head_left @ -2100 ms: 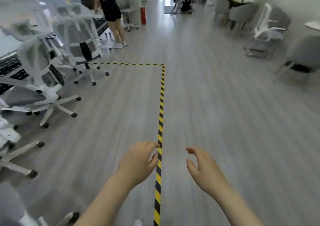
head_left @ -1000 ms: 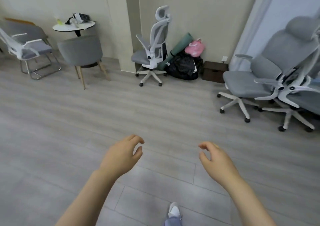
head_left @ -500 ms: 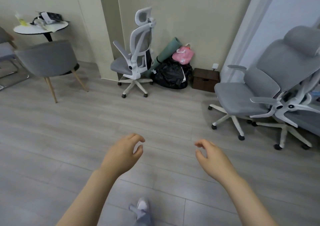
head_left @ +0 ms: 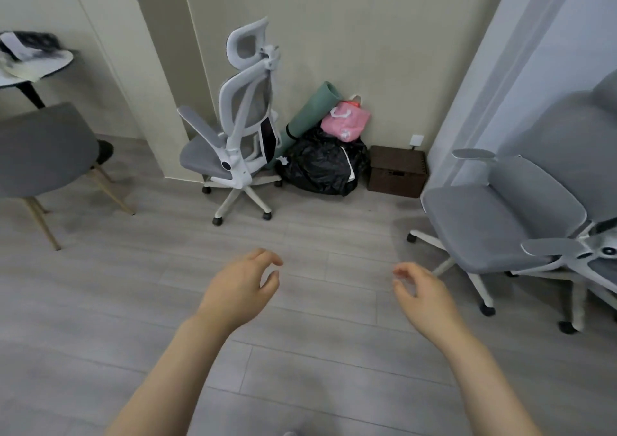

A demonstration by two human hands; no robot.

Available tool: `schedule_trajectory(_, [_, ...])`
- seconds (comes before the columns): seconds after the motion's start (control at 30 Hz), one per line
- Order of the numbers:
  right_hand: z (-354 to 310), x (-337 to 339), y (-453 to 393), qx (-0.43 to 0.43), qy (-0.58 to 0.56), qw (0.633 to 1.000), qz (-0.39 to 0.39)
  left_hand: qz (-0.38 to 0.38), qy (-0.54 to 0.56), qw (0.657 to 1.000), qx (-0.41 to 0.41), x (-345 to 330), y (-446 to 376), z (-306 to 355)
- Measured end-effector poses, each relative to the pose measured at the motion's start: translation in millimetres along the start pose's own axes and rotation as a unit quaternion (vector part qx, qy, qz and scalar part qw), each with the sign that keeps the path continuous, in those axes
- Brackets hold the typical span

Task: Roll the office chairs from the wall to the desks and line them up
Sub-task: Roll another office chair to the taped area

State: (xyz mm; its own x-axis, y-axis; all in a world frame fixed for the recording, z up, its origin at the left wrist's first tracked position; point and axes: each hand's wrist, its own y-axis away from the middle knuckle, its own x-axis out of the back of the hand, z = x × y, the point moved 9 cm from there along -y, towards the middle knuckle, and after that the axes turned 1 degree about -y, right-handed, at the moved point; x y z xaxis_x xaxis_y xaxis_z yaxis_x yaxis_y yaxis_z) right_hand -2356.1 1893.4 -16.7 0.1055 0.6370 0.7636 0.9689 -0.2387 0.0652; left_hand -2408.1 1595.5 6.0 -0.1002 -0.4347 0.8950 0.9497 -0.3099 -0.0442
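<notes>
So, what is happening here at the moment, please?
A person is on a grey wood floor, facing a white mesh office chair that stands by the wall next to a black bag, a pink bag and a rolled green mat. The left hand and the right hand are held out in front with loosely curled fingers and hold nothing. No chair is touched yet. Two grey padded office chairs stand at the right.

White mesh chair [head_left: 242, 141] by wall, upright
</notes>
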Motion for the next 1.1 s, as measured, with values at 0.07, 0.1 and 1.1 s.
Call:
schedule_trajectory(0.07, [3.7, -0.4, -42.0, -0.013, 0.004, 1.000, 0.000, -0.009, 0.006, 1.000, 0.003, -1.6, -46.0, -8.4])
schedule_trajectory(0.1, [4.8, -2.1, -64.1, -0.015, 0.006, 1.000, -0.004, -0.016, 0.009, 1.000, 0.004, -5.1, -69.0, -13.7])
schedule_trajectory(1.1, [-191.6, -67.1, -795.8, 0.166, -0.009, 0.979, -0.119, 0.158, 0.026, 0.976, 0.148, 98.8, -665.6, -209.8])
